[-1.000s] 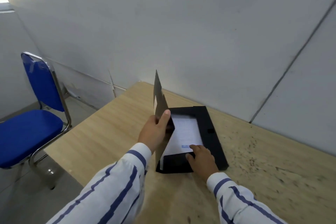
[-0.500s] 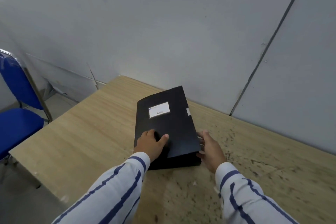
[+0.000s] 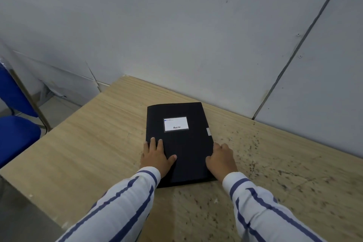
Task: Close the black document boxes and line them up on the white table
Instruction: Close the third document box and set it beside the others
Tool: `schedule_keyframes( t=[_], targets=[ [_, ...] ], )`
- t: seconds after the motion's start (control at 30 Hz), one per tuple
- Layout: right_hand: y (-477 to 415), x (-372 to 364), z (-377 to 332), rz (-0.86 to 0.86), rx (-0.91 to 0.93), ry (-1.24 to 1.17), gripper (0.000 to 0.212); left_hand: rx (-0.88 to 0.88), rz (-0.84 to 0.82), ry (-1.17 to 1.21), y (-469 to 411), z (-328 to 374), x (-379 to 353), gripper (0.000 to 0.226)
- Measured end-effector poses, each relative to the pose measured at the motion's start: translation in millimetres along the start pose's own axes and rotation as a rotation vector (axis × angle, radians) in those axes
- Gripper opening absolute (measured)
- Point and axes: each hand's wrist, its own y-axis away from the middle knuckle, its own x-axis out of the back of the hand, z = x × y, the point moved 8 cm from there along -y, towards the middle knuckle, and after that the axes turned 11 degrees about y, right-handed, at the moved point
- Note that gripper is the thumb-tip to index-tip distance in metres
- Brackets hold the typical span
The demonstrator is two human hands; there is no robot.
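Observation:
One black document box [image 3: 182, 143] lies flat and closed on a light wooden table [image 3: 88, 143], with a white label on its lid. My left hand [image 3: 156, 156] rests palm down on the lid's near left part, fingers spread. My right hand [image 3: 222, 158] is pressed against the box's right edge near the front corner, thumb on the lid. Neither hand lifts the box. Only this one box is in view.
A grey wall [image 3: 196, 35] runs right behind the table's far edge. A blue chair [image 3: 13, 123] stands off the table's left side. The table's right part [image 3: 275, 173] is speckled with dark marks.
A second ago my left hand held the lid upright over the open box with paper inside. The lid has come down shut, and both hands now lie on the closed box.

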Motion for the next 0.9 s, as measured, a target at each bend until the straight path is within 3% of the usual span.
schedule_keyframes(
  t=[0.2, 0.47, 0.73, 0.9],
  targets=[
    [-18, -16, -33, -0.061, 0.140, 0.005, 0.061, -0.042, 0.025, -0.017, 1, -5, -6, 0.084],
    [-28, -27, -33, -0.078, 0.142, 0.130, 0.069, -0.132, 0.053, 0.032, 3, -14, -6, 0.081],
    [0, -31, -9, 0.008, -0.080, -0.145, 0.072, 0.055, 0.151, 0.613, 13, -39, 7, 0.083],
    [12, -32, 1, 0.009, -0.185, -0.240, 0.068, 0.089, 0.124, 0.630, 12, -42, 7, 0.073]
  ],
)
